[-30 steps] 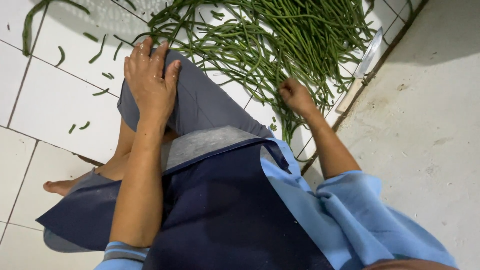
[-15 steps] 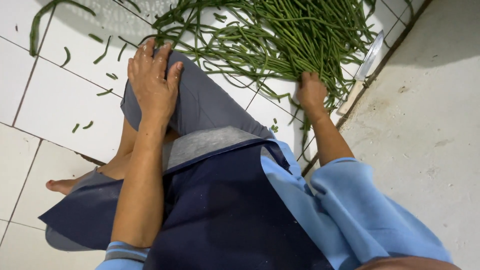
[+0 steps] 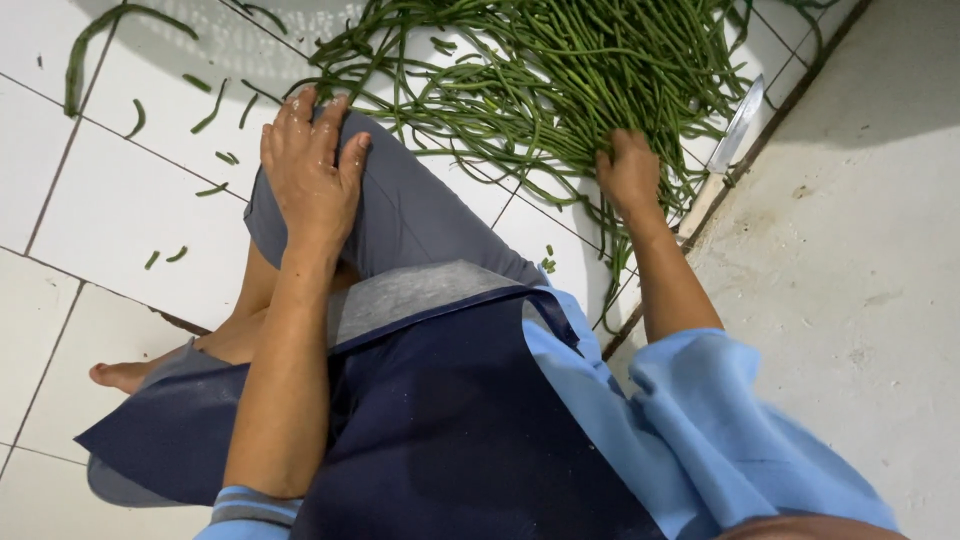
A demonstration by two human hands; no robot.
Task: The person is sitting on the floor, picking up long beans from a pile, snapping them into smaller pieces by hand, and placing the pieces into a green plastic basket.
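Sitting on a white tiled floor (image 3: 120, 230), a person rests the left hand (image 3: 310, 170) flat on a bent knee in grey cloth (image 3: 420, 220). Its fingers are spread wide and hold nothing. The right hand (image 3: 630, 175) is down in a big pile of long green beans (image 3: 560, 80) just in front of the knee. Its fingers curl into the beans, but you cannot tell how many they hold. A knife (image 3: 735, 125) lies at the right edge of the pile, beside a grey concrete step (image 3: 860, 260). Small green bean bits (image 3: 210, 115) lie on the tiles to the left. A bare foot (image 3: 125, 372) peeks out lower left.
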